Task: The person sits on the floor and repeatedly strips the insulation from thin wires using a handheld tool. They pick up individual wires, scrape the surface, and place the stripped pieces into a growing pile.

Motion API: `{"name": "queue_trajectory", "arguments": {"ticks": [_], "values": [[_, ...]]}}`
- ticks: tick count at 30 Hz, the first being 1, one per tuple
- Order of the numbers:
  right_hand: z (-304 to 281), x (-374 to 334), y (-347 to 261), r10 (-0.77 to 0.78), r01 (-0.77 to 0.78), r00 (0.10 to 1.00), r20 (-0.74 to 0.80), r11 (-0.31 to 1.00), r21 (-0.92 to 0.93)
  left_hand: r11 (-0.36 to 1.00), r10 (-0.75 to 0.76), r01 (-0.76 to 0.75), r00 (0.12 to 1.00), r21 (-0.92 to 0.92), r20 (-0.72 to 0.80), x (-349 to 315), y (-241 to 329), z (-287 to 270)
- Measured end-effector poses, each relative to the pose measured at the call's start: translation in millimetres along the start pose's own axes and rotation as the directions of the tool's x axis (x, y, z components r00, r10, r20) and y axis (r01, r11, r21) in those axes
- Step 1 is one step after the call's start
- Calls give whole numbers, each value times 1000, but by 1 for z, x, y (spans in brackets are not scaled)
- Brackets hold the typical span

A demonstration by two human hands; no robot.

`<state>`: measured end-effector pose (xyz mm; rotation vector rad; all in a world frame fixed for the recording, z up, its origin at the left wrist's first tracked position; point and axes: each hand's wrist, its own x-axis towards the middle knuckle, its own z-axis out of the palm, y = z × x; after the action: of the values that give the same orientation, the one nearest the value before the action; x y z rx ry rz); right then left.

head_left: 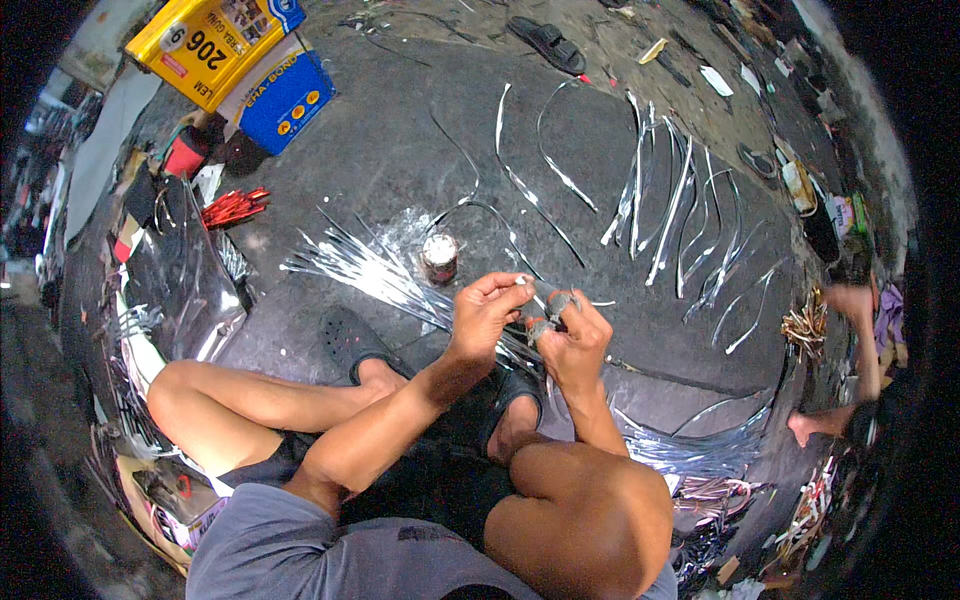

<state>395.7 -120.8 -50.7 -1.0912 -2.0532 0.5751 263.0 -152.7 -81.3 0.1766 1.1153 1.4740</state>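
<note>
My left hand (485, 315) is closed in a pinch, with a small whitish end of a thin strip between thumb and forefinger. Close beside it, my right hand (572, 335) has its fingers curled on the same strip, and grey wrapping covers some of its fingertips. Most of the strip is hidden by the fingers. Just left of and beyond my hands stands a small round tin (440, 268) with white matter on top. A fanned bundle of long shiny strips (365, 275) lies on the dark floor sheet, running under my hands.
Separate strips (660, 200) lie spread at the far right. More bundled strips (695, 450) are by my right knee. A yellow and blue box (285, 95) stands far left near red strips (235, 207). A sandal (547, 45) lies far off. Another person's hand (850, 303) shows at right.
</note>
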Motion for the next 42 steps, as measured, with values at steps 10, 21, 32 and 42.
{"name": "queue_trajectory", "arguments": {"ticks": [10,21,32,42], "values": [[6,-1,-7,-155,147,983,94,985,86,988,141,-142,990,-66,-18,23,56,-44],[-36,-86,23,100,-174,906,411,974,146,991,108,-132,824,-5,-556,140,134,-250],[-28,-137,70,200,-261,818,539,965,39,197,596,475,637,858,-489,163,144,-264],[-18,-99,82,485,-486,868,104,874,-14,-345,80,-777,535,527,841,201,-6,45]]}}
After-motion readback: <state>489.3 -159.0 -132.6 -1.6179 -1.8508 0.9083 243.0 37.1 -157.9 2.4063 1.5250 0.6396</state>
